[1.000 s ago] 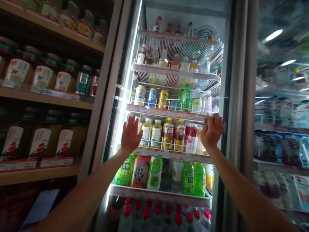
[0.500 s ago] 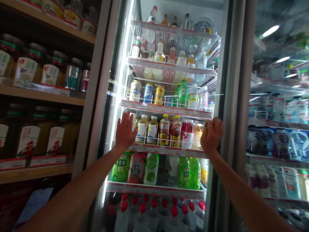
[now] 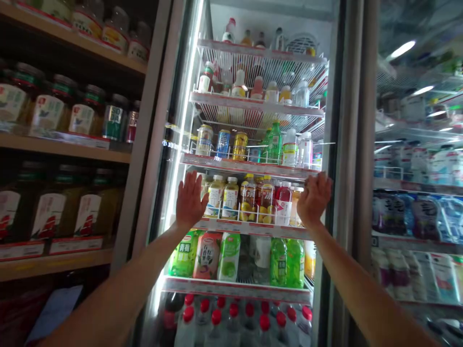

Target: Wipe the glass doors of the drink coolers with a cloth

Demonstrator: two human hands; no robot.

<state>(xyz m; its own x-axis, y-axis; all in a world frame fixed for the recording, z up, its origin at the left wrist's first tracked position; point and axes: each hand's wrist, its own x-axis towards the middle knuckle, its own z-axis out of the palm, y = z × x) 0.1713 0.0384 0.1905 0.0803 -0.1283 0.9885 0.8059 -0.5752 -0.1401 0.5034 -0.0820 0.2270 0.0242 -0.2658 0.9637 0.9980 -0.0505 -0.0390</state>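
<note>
Both my arms reach forward at a glass-fronted drinks fridge (image 3: 352, 144). My left hand (image 3: 190, 202) is raised, palm forward, fingers up and thumb apart, in front of the pale-labelled tea bottles (image 3: 230, 197). My right hand (image 3: 314, 200) is up at the right side of the same shelf, near the red drink bottle (image 3: 283, 205). Its fingers point upward, slightly bent, and I see nothing held in it. Whether either palm touches the glass I cannot tell. Between my hands stand yellow-capped lemon tea bottles (image 3: 266, 197).
Left of the fridge, a wooden shelf (image 3: 65, 140) carries dark glass bottles. Another glass-fronted fridge with bottles (image 3: 426, 217) stands at the right. Below my hands are large green bottles (image 3: 295, 262) and several red-capped bottles (image 3: 233, 320). Cans (image 3: 240, 146) stand above.
The scene sits slightly lower in view. My right hand has shifted a little to the left, and its fingers look straighter. My left hand keeps nearly the same place before the bottles.
</note>
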